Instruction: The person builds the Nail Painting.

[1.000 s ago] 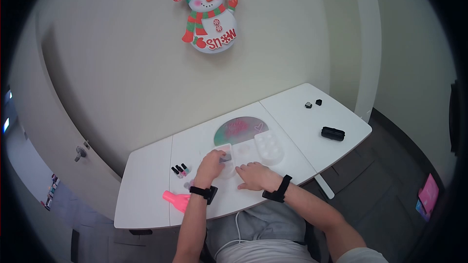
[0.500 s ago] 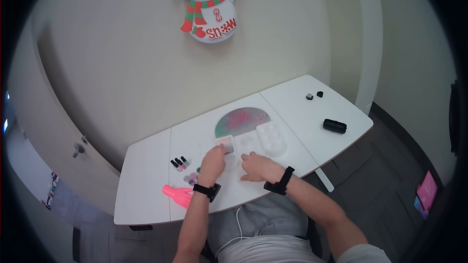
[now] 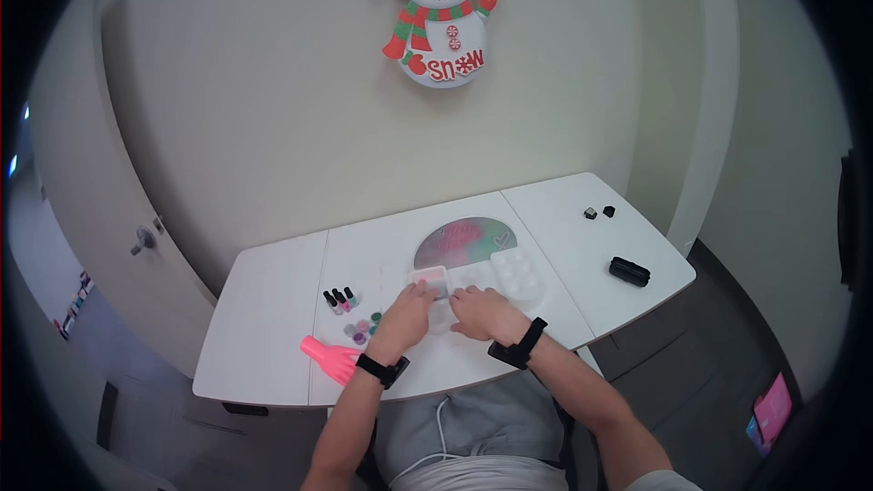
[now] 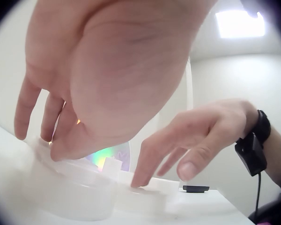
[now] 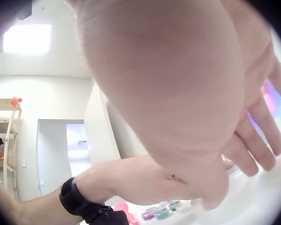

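Note:
My left hand (image 3: 405, 320) reaches over the left compartment (image 3: 429, 271) of a whitish tray, thumb and fingers pointing down. In the left wrist view its fingertips are at the rim of the translucent tray (image 4: 75, 194), with gaps between the fingers. Close beside it, my right hand (image 3: 486, 312) hangs with fingers extended, their tips at the tray's middle. The right part of the tray (image 3: 516, 275) has round wells. Behind the tray stands an iridescent half-round panel (image 3: 466, 241) with pink lettering and a heart. What lies under the left fingertips is hidden.
Left of the tray are three nail polish bottles (image 3: 341, 300), several small glitter jars (image 3: 359, 335) and a pink model hand (image 3: 329, 361). To the right lie a black case (image 3: 629, 271) and two small dark objects (image 3: 599, 212). A snowman decoration (image 3: 444, 27) hangs on the wall.
My right hand has moved up and left, closer to the left hand and the tray. The left hand stays over the left compartment. The head view has shifted slightly.

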A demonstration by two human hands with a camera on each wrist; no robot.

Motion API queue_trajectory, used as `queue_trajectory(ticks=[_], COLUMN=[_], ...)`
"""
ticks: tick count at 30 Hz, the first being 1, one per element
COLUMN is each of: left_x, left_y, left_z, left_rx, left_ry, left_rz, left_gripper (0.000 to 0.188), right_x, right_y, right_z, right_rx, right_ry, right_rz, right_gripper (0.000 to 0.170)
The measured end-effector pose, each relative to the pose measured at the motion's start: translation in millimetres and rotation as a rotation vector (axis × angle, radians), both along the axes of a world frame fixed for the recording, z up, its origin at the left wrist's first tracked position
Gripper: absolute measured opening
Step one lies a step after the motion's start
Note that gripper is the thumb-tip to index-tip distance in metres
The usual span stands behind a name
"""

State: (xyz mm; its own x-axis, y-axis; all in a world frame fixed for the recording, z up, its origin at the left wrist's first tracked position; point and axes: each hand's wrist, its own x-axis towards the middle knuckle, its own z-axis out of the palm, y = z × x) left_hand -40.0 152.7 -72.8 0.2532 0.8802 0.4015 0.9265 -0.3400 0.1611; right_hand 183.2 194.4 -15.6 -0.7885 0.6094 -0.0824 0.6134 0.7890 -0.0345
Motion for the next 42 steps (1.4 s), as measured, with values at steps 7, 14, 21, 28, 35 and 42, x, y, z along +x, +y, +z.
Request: queue_trajectory(ticks=[7,14,21,28,35,42], left_x=[-10,-19,6,25,-1,-52], left_y=[-3,7,-17,-24,-26,-70], left_z=[16,-13,22,11,4,64], left_rx=[-0.188,-0.189,-0.235,-0.150,-0.300,0.190], left_ry=[-0.116,-0.076,-0.076,-0.043,0.014,-0.123], left_rz=[0.116,0.112,0.178,0.268,0.134,0.345], left_gripper=[0.062,0.060,0.045,0.027,0.059,0.046], right_x=[-20,-16,-4,3,-3,12], right_y=[55,45,40,17,17,4], right_z=[-40,-31,-36,-16,-16,2], right_rx=[0.018,-0.048,0.023,0.012,0.044,0.260], right_ry=[0.163,0.095,0.191,0.203,0.199,0.448], right_rz=[0.171,0.147,0.241,0.250,0.234,0.400], right_gripper=[0.060,0.079,0.085,0.063,0.069,0.063])
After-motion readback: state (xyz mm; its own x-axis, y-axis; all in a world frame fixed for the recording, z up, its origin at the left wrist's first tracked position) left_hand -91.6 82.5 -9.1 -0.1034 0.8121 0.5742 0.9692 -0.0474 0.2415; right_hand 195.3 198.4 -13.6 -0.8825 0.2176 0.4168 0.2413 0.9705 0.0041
